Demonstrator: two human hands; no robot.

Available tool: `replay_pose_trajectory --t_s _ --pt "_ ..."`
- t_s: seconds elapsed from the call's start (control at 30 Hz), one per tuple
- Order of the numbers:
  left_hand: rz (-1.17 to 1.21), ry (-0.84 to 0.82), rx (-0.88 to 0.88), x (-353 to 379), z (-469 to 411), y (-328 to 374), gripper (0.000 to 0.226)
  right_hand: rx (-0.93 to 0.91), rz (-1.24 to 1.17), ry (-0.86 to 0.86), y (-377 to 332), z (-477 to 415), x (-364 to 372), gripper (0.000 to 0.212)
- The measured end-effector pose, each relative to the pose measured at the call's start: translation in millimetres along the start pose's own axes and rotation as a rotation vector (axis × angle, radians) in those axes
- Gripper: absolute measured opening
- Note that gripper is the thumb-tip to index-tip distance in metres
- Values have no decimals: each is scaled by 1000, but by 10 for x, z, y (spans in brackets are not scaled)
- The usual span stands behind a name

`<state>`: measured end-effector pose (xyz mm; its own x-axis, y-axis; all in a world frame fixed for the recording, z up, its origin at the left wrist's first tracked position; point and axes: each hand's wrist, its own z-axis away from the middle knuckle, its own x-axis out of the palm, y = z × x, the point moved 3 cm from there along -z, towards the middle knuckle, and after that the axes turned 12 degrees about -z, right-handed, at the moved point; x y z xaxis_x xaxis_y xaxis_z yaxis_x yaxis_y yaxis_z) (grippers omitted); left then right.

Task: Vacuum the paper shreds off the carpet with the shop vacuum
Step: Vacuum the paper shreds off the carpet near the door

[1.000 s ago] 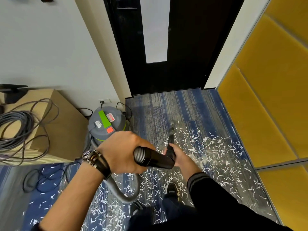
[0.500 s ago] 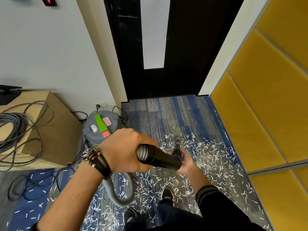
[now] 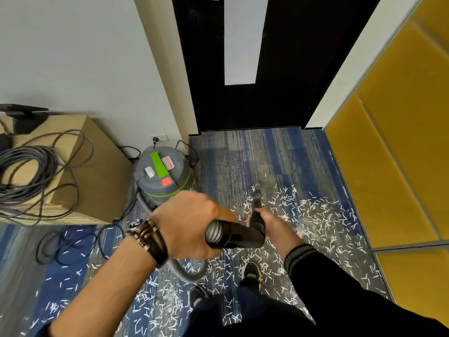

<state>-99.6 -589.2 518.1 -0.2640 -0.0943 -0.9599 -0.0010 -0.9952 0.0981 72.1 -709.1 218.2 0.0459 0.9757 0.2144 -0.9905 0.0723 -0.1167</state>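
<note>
- left hand (image 3: 192, 224) fingers wrapped tight round the black hose cuff (image 3: 235, 237), right hand (image 3: 268, 221) gripping the wand (image 3: 256, 199)
- wand tip down at the far edge of the paper shreds (image 3: 315, 215) scattered over the carpet (image 3: 243, 154)
- shop vacuum (image 3: 162, 176) sits by the wall, off to the left

White shreds (image 3: 313, 216) across blue-grey carpet (image 3: 255, 154)

Black sleeve (image 3: 345, 295), wristwatch (image 3: 139, 225), dark shoes (image 3: 251, 272)
</note>
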Motion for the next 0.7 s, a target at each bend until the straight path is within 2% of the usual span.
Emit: replay_pose_trajectory --t_s 0.1,0.2,0.3,0.37,0.47,0.57,0.7 --pt "39 30 -8 -32 66 -42 47 -14 30 -4 14 43 -16 28" --pt "69 53 -43 -52 76 -114 54 -2 -35 -157 -70 -15 -50 25" --pt "107 67 -56 -44 59 -111 56 -22 -200 -258 -59 -124 -51 21" --pt "97 66 -48 -46 70 -126 54 -33 -215 -228 7 -208 -20 17" --pt "93 46 -37 -71 116 -179 48 4 -89 -145 -8 -287 48 16" --pt "69 41 -7 -86 70 -134 44 -35 35 -57 -126 -287 -38 14" --pt "4 38 74 -61 -53 44 42 -70 94 -30 -161 -257 -253 17"
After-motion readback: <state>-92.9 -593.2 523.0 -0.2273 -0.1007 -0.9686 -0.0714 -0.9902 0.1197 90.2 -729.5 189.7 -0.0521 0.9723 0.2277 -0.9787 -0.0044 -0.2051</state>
